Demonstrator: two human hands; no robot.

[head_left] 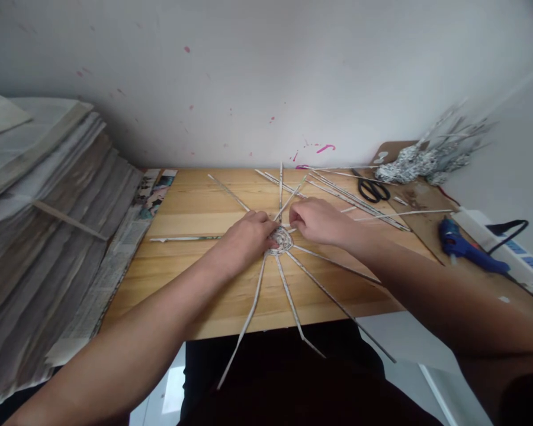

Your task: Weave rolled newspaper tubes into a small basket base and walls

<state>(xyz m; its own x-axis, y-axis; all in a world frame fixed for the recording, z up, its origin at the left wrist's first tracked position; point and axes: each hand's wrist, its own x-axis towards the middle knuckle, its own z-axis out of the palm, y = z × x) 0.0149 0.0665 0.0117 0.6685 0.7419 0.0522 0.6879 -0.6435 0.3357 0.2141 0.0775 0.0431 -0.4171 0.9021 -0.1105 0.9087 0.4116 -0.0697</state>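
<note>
Head view: flat disc [284,239], spokes [289,296] outward.

Cannot make out any text, label, brand or number for certain. Fine lines of print on the newspaper sheet [115,260] along the left of the table [195,204], beside the tall paper stack [62,236], but too small and blurred to read. Dark specks on the woven disc [284,241] at the middle and on the paper bundle [406,164] at far right, too tiny to tell as letters. A pale mark on the brown board [393,148] at far right, too indistinct to decipher.
</note>
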